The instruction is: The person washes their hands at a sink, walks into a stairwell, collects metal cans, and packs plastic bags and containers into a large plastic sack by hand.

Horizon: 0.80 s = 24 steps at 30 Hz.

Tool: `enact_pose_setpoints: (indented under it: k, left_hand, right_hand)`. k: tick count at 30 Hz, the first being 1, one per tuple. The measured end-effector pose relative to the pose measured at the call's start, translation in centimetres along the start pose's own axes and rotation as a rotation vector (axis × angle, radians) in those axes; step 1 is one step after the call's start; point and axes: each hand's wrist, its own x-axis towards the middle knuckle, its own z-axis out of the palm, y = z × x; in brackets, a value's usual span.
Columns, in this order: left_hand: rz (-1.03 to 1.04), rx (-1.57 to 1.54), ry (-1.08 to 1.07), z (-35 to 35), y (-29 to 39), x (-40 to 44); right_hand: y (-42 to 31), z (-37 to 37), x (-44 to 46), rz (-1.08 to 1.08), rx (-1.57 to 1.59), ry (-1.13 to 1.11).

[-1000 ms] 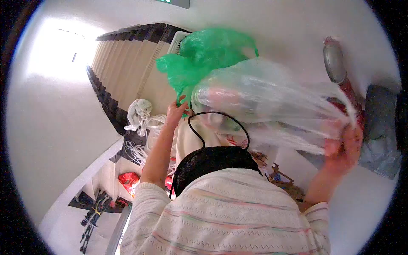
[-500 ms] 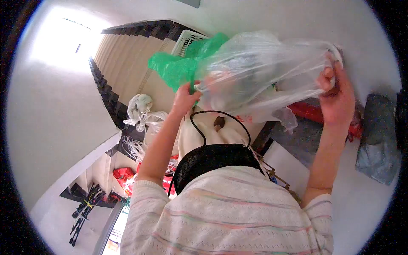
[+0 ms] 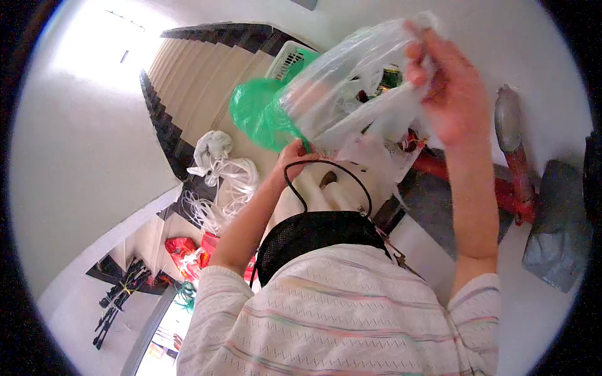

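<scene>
A clear plastic bag [image 3: 338, 75] stretches between my two hands in front of my body. My right hand [image 3: 448, 88] is raised at the upper right, its fingers closed on one end of the clear bag. Lower and to the left, my left hand [image 3: 295, 156] pinches the gathered part where a green plastic bag [image 3: 257, 116] meets the clear one. The green bag puffs out above and left of that hand. Through the clear film some dark and coloured shapes show, too blurred to name.
Behind the bags stand a white plastic basket [image 3: 291, 59] and a staircase [image 3: 194, 81]. White cords [image 3: 235, 182] hang at the left, above red bags [image 3: 185, 254]. On the right are a red fire extinguisher [image 3: 517, 169] and a grey-blue cloth-like item [image 3: 558, 232].
My right hand has moved up and to the left with its end of the clear bag. My left hand has shifted slightly right and down. The green bag has bunched into a rounder shape.
</scene>
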Motion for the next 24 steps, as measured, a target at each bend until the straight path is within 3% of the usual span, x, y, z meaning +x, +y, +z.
enact_pose_setpoints:
  k: [2, 5, 8, 11, 12, 14, 16, 19, 22, 24]
  left_hand:
    - [0.06, -0.132, -0.068, -0.2, 1.7, 0.4]
    - [0.16, 0.097, 0.125, -1.0, 4.7, 0.7]
    - [0.312, 0.239, 0.127, 0.5, 9.3, -0.4]
    - [0.347, 0.747, 0.165, 3.1, 11.5, -0.4]
    - [0.65, 0.707, 0.146, 3.0, 8.5, 1.2]
    - [0.784, 0.632, 0.156, 2.9, 7.1, 2.7]
    - [0.72, 0.615, 0.208, 2.5, 7.7, 2.5]
    - [0.641, 0.679, 0.282, 0.7, 9.0, 1.0]
    - [0.608, 0.856, 0.383, -0.9, 10.1, -0.7]
    - [0.586, 0.892, 0.461, -1.7, 11.3, -2.1]
  right_hand:
    - [2.1, 0.7, 0.3, 0.087, -0.003, 0.014]
    - [5.5, 1.2, 0.2, 0.189, -0.026, 0.045]
    - [8.0, 1.2, 0.2, 0.282, -0.115, -0.006]
    - [11.2, 2.3, -0.2, 0.322, -0.261, -0.149]
    - [12.7, 2.8, -0.3, 0.316, -0.32, -0.211]
    - [13.4, 5.5, -1.2, 0.162, -0.623, -0.321]
    - [15.0, 7.0, -1.8, -0.266, -0.856, -0.333]
    - [15.0, 8.7, -2.4, -0.224, -0.747, -0.364]
    - [12.5, 8.7, -3.1, -0.327, -0.795, -0.543]
    - [11.0, 7.9, -4.5, -0.538, -0.873, -0.384]
